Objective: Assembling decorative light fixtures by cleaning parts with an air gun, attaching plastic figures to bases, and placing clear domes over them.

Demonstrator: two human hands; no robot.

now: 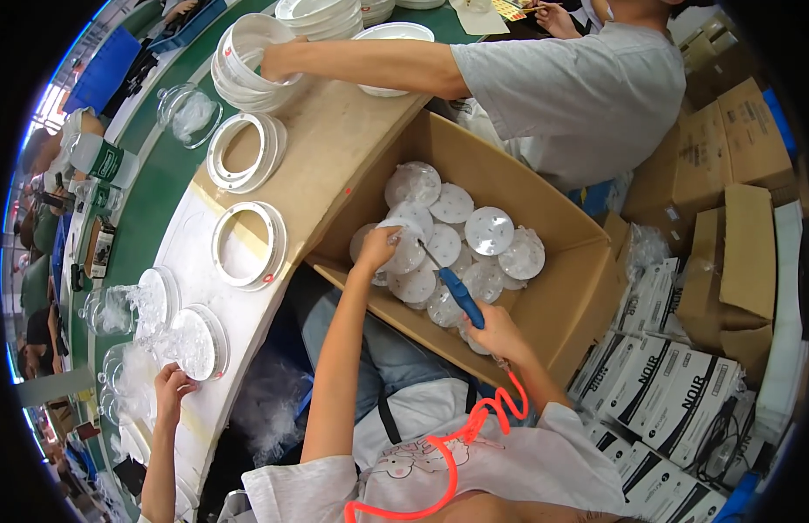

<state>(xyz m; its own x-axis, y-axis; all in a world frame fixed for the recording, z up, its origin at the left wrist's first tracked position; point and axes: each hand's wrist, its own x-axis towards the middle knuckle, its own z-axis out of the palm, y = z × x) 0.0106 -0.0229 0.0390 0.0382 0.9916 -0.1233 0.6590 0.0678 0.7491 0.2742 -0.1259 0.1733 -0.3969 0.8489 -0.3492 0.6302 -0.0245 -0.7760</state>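
Observation:
My left hand is closed on the edge of a round white disc, held over a large open cardboard box. In my right hand is a blue air blow gun with a thin metal nozzle, its tip close to the held disc. A red coiled hose runs from the gun's handle across my lap. Several more round white discs, some looking covered in clear plastic, lie heaped in the box. My left fingers partly hide the disc's edge.
A co-worker's hand touches a plastic-covered round part at the table's left. Another person's arm reaches into stacked white rings. Single white rings stand on the curved table. Cartons are piled at right.

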